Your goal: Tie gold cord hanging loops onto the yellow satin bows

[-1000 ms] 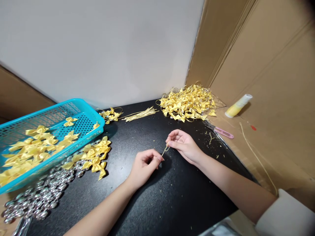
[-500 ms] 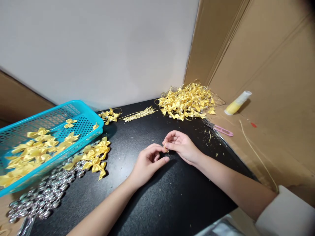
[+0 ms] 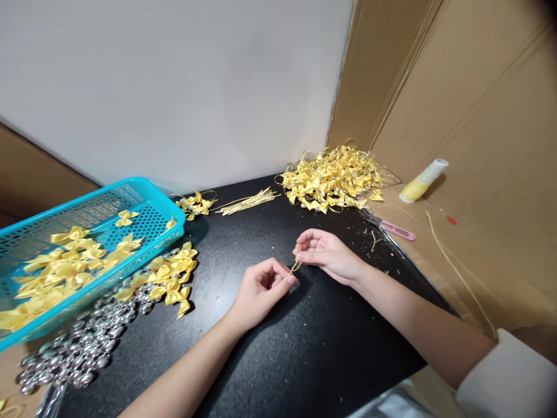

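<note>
Between my two hands, above the black table (image 3: 270, 360), is a thin gold cord (image 3: 296, 266) bent into a small loop. My left hand (image 3: 263, 290) pinches one part of it between thumb and forefinger. On the other side my right hand (image 3: 326, 254) grips the cord with thumb and fingertips, its other fingers curled. Left of my hands lie loose yellow ribbon bows (image 3: 172, 278), beside and partly over a heap of silver bells or beads (image 3: 82, 348). Straight gold cords (image 3: 249, 201) lie in a bundle farther back.
A blue plastic basket (image 3: 177, 229) holding yellow bows stands at the left. At the back right is a big pile of bows with cord loops (image 3: 333, 180); a smaller cluster (image 3: 195, 204) sits by the basket. Pink-handled snips (image 3: 398, 230) and a thread spool (image 3: 422, 183) are at the right.
My hands have drawn slightly apart, and the gold cord now shows stretched between them. My left thumb and forefinger have closed together on the cord.
</note>
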`<state>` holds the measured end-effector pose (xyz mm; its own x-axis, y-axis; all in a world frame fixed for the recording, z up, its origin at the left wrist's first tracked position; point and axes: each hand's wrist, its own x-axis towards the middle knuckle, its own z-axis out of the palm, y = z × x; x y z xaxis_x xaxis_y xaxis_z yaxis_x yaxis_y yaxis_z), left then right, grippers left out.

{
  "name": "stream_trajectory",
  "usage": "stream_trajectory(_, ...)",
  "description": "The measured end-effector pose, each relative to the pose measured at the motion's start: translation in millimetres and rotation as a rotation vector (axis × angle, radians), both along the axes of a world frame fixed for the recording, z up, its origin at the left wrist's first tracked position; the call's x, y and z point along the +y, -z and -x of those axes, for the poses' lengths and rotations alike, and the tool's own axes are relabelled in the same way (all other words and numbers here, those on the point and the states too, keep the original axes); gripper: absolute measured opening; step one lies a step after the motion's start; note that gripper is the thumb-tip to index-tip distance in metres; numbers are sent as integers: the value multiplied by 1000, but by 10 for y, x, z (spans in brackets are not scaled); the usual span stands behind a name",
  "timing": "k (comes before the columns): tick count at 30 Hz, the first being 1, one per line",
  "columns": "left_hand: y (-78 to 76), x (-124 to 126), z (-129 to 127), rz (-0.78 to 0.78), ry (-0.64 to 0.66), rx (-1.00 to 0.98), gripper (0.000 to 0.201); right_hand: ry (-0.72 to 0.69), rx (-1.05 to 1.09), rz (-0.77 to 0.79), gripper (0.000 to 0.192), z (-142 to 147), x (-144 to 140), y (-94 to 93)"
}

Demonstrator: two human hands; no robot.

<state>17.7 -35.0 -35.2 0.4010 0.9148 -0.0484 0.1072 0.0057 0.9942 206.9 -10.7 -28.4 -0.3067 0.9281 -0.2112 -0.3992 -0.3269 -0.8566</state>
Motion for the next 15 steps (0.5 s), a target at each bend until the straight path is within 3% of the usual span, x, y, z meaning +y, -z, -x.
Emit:
stream_trajectory(10,-17,16,-1,104,129,-32,29,-8,39,97,36,22,-9,11)
stream_trajectory(15,-3,27,-25,114,88,6,32,-5,31,108,36,51,-36,23)
